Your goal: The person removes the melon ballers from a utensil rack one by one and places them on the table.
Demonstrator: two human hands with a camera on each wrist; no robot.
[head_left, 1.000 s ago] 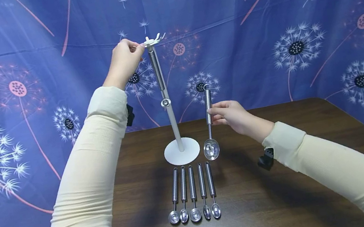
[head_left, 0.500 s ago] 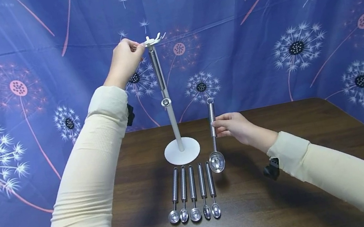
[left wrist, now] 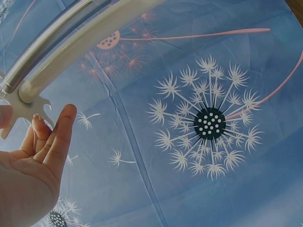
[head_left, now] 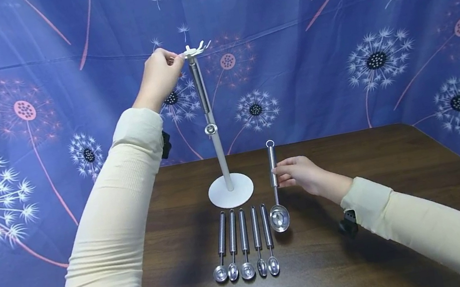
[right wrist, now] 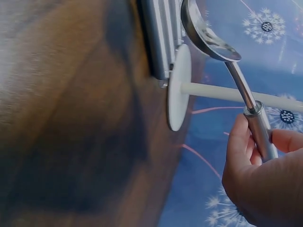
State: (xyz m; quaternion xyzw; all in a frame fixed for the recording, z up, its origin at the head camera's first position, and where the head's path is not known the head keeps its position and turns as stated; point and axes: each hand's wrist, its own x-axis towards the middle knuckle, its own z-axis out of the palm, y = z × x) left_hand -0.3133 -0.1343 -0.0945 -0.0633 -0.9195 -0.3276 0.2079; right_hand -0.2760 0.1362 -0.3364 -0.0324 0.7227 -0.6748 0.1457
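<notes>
My right hand (head_left: 301, 174) pinches the handle of a steel scoop (head_left: 280, 218), which hangs bowl down close over the table, right of the row of utensils. In the right wrist view, thumb and fingers close on the scoop's handle (right wrist: 259, 130) just past its collar. Up at left, my left hand (head_left: 161, 76) pinches the edge of the white hook top of a utensil stand (head_left: 221, 160). The left wrist view shows the pronged hook top (left wrist: 26, 109) between thumb and fingers. A steel-handled utensil with a small round bowl (head_left: 211, 129) hangs along the stand's pole.
Several small steel scoops (head_left: 243, 232) lie side by side on the brown wooden table (head_left: 367, 252), in front of the stand's round white base (head_left: 216, 197). Behind the table hangs a blue dandelion-print cloth (head_left: 320, 82).
My right hand has lowered the scoop and brought it toward me, slightly to the right. My left hand stays at the hook top, and the row of scoops has not moved.
</notes>
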